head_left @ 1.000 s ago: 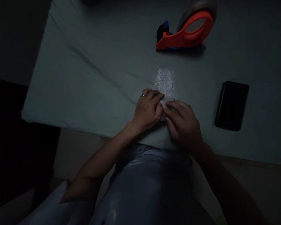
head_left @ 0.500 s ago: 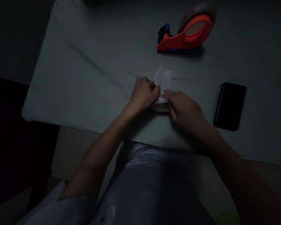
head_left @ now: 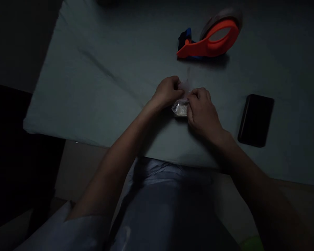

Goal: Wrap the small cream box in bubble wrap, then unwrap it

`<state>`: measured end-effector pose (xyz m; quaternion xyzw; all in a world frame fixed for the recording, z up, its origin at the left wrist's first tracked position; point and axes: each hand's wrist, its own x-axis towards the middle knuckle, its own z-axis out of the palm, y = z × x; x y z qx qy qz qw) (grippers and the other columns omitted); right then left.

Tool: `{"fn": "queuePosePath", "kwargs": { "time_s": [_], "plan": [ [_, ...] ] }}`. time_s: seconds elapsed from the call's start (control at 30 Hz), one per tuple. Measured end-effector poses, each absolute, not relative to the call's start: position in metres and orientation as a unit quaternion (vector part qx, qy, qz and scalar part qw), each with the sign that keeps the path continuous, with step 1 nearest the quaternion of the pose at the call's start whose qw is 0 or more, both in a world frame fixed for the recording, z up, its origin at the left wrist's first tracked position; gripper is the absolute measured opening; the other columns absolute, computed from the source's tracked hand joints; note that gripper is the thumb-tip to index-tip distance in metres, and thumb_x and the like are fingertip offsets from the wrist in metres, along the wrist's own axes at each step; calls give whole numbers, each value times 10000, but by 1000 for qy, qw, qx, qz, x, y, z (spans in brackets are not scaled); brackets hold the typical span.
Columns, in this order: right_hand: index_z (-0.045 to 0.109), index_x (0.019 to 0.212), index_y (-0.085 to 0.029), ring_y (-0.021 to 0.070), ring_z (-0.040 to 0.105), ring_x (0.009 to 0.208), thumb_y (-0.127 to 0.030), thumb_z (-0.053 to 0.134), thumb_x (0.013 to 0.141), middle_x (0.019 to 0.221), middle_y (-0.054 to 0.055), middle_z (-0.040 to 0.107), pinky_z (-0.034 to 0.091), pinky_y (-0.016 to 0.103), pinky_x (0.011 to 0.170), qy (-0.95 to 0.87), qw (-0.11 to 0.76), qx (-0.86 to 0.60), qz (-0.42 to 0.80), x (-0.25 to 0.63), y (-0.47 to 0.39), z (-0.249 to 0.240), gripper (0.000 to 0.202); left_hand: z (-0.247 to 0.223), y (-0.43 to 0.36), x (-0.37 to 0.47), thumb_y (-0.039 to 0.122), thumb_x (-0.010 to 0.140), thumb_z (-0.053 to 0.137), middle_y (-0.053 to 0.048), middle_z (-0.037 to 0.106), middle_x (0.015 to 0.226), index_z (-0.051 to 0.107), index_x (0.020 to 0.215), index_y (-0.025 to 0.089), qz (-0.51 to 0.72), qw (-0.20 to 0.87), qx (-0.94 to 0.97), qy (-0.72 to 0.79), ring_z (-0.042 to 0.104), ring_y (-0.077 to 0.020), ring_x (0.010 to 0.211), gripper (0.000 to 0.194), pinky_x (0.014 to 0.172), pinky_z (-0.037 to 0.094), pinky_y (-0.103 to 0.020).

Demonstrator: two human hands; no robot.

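A small packet (head_left: 181, 108) in clear, shiny plastic that looks like bubble wrap lies near the front edge of the table. My left hand (head_left: 169, 90) is closed, its thumb and fingers pinching the far left part of the wrap, where a translucent flap (head_left: 184, 84) sticks out. From the right, my right hand (head_left: 202, 112) grips the packet, with bent fingers on top and the thumb against the side. What lies inside the plastic is too dark to make out, and the packet's right end is hidden behind my right hand.
An orange and blue tape dispenser (head_left: 208, 45) with a roll of tape stands beyond my hands. To the right lies a black rectangular object (head_left: 256, 120), perhaps a phone or power bank. A pale, creased cloth covers the table (head_left: 94, 101); its front edge runs close to my body.
Both hands have moved a little away from me along the wrap. Its far part, flat before, is now folded up between my fingers, and the packet's near end shows more.
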<state>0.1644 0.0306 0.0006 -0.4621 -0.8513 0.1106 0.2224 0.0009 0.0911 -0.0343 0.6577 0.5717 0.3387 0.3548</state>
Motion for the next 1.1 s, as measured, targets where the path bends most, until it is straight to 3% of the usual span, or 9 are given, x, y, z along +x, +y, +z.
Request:
{"fn": "queuePosePath", "kwargs": {
  "time_s": [0.17,0.3,0.4,0.53,0.7,0.77,0.87,1.0,1.1],
  "plan": [
    [593,945,-182,288,534,1030,-168,481,870,1006,117,571,468,490,903,-828,272,-481,95,165,26,4,135,-22,64,6,147,840,543,-3,530,745,562,857,164,365,465,595,544,623,-187,832,31,772,529,-398],
    [627,873,-198,260,575,929,-214,504,880,892,85,583,503,433,810,-818,287,-492,76,165,22,7,124,-15,44,9,250,910,500,-29,622,881,544,1006,184,406,528,543,512,644,-172,862,124,771,533,-334],
    [637,922,-216,246,600,911,-216,489,886,882,64,621,513,425,809,-826,298,-469,97,169,19,9,152,-10,33,11,221,865,563,-48,654,1012,549,1029,179,424,537,555,473,637,-177,965,171,835,523,-311],
    [615,1047,-218,228,627,909,-233,538,867,979,74,656,534,409,795,-789,354,-479,153,183,26,12,196,-8,26,15,163,849,533,-42,666,974,576,968,171,414,534,552,489,636,-169,928,127,825,520,-304],
    [481,1278,-182,242,584,1125,-331,648,817,1209,109,618,515,433,905,-795,364,-437,210,189,49,22,512,-9,25,17,199,853,546,-12,642,829,599,851,166,424,495,563,507,615,-148,805,62,759,506,-283],
    [510,1251,-212,250,581,1137,-343,610,849,1202,91,634,487,458,948,-819,331,-422,206,183,53,30,435,-9,26,17,214,853,552,-4,641,809,596,817,171,422,479,575,511,609,-144,796,71,750,503,-274],
    [630,1030,-256,257,622,1029,-320,543,893,1018,54,695,478,481,937,-842,280,-421,186,174,48,38,175,-10,27,14,209,853,538,-7,661,844,603,830,178,415,478,587,505,618,-143,833,75,778,503,-267],
    [656,852,-248,235,641,935,-287,525,900,895,36,705,438,492,988,-851,288,-413,150,175,26,34,145,-6,25,2,255,851,550,-51,672,1040,613,1008,179,377,502,626,463,633,-175,978,185,860,505,-300],
    [655,876,-250,213,645,964,-253,519,903,938,18,716,390,496,1053,-846,315,-406,141,182,11,23,138,-1,17,-10,296,730,715,-109,545,1329,525,1241,201,335,460,705,422,531,-245,1225,553,1008,448,-364]
  ]
}}
